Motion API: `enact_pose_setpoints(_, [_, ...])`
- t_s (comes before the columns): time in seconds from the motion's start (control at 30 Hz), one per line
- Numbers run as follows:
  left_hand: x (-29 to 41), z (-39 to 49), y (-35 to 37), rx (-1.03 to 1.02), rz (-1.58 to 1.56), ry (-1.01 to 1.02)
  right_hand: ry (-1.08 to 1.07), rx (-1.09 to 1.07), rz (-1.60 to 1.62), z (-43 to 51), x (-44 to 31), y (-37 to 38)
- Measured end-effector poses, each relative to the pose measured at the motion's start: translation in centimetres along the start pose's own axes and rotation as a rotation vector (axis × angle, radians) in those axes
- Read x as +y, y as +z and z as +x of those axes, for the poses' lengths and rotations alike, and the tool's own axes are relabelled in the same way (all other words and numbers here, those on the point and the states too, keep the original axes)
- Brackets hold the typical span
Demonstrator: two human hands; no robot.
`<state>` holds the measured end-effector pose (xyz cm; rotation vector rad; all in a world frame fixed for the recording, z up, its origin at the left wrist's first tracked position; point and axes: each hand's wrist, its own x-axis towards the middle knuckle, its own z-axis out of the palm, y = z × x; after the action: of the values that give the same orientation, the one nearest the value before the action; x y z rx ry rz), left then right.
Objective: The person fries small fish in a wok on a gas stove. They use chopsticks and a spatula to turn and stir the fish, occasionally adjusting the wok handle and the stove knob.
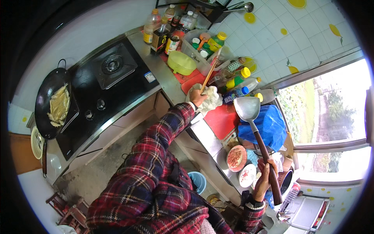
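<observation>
My left hand is closed around wooden chopsticks, which point up and to the right. A crumpled white cloth lies against its fingers; whether the hand also grips the cloth I cannot tell. My right hand grips the dark wooden handle of a metal wok spatula. The spatula's blade is raised in front of a blue plastic covering. Far left, a black wok sits tilted in view over the stove's left burner, with a pale yellow, flat piece of food in it.
A black glass gas hob has another burner. Bottles, a yellow-green plastic basket and a clear plastic bin crowd the counter's back. A bowl of minced food and a white plate stand near my right hand.
</observation>
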<state>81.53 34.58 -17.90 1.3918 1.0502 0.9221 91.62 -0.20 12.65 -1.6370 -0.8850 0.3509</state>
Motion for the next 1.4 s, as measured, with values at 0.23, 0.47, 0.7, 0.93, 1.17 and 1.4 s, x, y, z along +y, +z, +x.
enact_pose_setpoints(0.23, [3.4, -3.1, 1.1, -0.225, 0.023, 0.156, 0.038, 0.092, 0.123, 0.3, 2.4, -2.9])
enact_pose_setpoints(0.47, [7.9, -17.1, -11.8, 0.095, -0.282, -0.154, -0.056, -0.166, 0.291, 0.6, 7.1, -1.3])
enact_pose_setpoints(0.7, [10.8, -36.9, -24.6, 0.594, -0.328, -0.234, -0.048, -0.623, 0.357, -0.9, 4.7, 9.7])
enact_pose_setpoints(0.93, [10.9, -53.1, -34.5, 1.132, -0.441, -0.186, -0.196, -0.932, 0.459, -3.5, -5.0, 21.7])
enact_pose_setpoints(1.17, [8.8, -61.3, -43.6, 1.333, -0.587, -0.1, -0.334, -1.065, 0.375, -9.3, -15.1, 34.1])
enact_pose_setpoints(1.4, [7.7, -63.2, -52.5, 1.347, -0.652, -0.117, -0.396, -1.163, 0.07, -13.4, -20.5, 51.2])
